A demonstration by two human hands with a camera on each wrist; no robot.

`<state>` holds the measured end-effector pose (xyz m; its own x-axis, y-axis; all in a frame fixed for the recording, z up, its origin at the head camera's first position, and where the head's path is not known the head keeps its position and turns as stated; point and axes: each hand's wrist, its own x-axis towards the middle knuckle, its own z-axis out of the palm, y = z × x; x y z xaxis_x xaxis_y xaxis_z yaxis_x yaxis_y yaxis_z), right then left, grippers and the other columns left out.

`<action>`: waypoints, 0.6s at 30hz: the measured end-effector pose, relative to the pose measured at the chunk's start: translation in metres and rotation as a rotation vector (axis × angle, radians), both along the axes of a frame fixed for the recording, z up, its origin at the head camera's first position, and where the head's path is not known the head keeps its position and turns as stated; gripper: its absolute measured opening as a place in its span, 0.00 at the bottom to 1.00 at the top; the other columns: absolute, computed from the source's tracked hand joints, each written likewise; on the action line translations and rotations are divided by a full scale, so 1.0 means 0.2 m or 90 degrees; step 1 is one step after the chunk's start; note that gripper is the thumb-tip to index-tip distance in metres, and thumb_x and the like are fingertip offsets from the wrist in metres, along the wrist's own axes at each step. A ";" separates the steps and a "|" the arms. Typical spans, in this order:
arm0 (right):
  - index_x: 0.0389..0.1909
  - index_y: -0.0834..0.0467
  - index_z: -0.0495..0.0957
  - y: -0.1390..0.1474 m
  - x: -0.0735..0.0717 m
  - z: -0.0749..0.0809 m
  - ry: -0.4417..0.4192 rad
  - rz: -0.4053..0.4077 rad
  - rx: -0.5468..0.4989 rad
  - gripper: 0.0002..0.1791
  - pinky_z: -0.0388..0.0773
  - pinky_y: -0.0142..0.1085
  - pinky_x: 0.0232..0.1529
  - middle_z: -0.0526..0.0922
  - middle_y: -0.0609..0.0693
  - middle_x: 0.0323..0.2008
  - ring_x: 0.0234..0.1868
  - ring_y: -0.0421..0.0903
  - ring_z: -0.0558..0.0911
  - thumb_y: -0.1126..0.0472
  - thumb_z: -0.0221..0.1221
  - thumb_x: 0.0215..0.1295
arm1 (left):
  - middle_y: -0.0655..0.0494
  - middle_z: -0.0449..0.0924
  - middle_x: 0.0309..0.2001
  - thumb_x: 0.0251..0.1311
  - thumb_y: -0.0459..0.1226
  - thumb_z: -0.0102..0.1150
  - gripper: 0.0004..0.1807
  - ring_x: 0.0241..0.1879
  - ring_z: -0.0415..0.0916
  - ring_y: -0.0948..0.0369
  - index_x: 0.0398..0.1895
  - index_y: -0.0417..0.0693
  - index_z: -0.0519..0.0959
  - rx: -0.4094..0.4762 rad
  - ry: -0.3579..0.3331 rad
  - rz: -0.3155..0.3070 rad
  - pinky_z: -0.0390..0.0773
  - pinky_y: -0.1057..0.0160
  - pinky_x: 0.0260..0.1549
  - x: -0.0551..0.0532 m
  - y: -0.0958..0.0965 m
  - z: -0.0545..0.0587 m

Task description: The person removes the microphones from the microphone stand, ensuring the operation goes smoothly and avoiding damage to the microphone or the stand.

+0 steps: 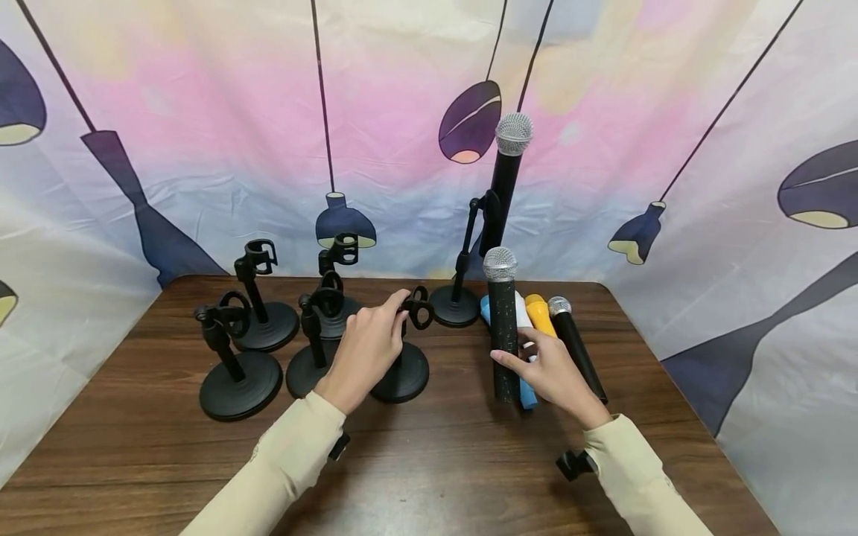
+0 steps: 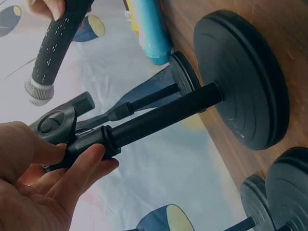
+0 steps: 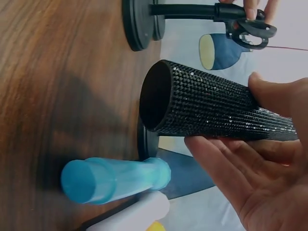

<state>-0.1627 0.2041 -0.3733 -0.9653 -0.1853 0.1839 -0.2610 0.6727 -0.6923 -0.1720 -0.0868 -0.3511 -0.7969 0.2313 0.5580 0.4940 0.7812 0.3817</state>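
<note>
My left hand (image 1: 369,342) pinches the top of a black desktop microphone stand (image 1: 405,376), just below its clip (image 1: 420,307). In the left wrist view, thumb and fingers close round the joint at the head of this stand (image 2: 163,118), and the clip holds nothing. My right hand (image 1: 550,365) grips a black studded microphone (image 1: 503,320) by its handle, silver mesh head up, to the right of that stand. The right wrist view shows the sparkling handle (image 3: 207,101) and its round bottom end, raised over the table.
Several black stands (image 1: 241,383) with bare clips are grouped at left. Behind, another stand (image 1: 456,305) carries a black microphone (image 1: 506,179). Blue (image 3: 115,180), white (image 3: 137,211), yellow (image 1: 539,314) and black (image 1: 578,353) microphones lie at right. A printed curtain (image 1: 255,112) hangs behind the table.
</note>
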 end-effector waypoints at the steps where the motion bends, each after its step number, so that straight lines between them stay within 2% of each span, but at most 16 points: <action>1: 0.59 0.66 0.78 0.00 0.00 -0.01 -0.003 -0.005 0.008 0.32 0.82 0.39 0.35 0.85 0.56 0.42 0.39 0.47 0.85 0.47 0.70 0.64 | 0.53 0.78 0.20 0.74 0.32 0.56 0.18 0.09 0.59 0.65 0.64 0.40 0.76 0.002 -0.001 0.002 0.56 0.66 0.11 -0.01 0.00 0.00; 6: 0.60 0.71 0.77 0.01 0.00 -0.04 -0.009 -0.027 0.049 0.38 0.82 0.39 0.33 0.86 0.59 0.41 0.37 0.49 0.85 0.45 0.71 0.61 | 0.51 0.78 0.21 0.74 0.32 0.55 0.19 0.09 0.60 0.64 0.65 0.41 0.76 0.012 -0.015 0.014 0.58 0.65 0.11 -0.08 0.01 0.00; 12: 0.57 0.71 0.79 0.02 0.01 -0.07 0.001 -0.034 0.070 0.36 0.81 0.37 0.29 0.87 0.59 0.39 0.33 0.45 0.85 0.46 0.73 0.59 | 0.52 0.75 0.17 0.76 0.34 0.53 0.18 0.08 0.60 0.61 0.65 0.43 0.76 0.026 -0.036 0.029 0.57 0.64 0.12 -0.15 0.03 0.00; 15: 0.55 0.71 0.80 0.01 0.00 -0.08 0.010 -0.041 0.092 0.35 0.80 0.36 0.28 0.87 0.57 0.37 0.30 0.43 0.84 0.47 0.74 0.58 | 0.48 0.80 0.22 0.76 0.34 0.52 0.18 0.08 0.61 0.60 0.65 0.43 0.76 0.032 -0.038 0.038 0.57 0.64 0.12 -0.18 0.03 0.00; 18: 0.51 0.70 0.82 0.00 0.00 -0.09 0.010 -0.048 0.122 0.33 0.76 0.36 0.25 0.84 0.52 0.29 0.25 0.41 0.79 0.47 0.74 0.57 | 0.44 0.84 0.28 0.77 0.34 0.51 0.18 0.09 0.62 0.60 0.66 0.42 0.76 0.030 -0.042 0.047 0.60 0.63 0.12 -0.21 0.04 0.00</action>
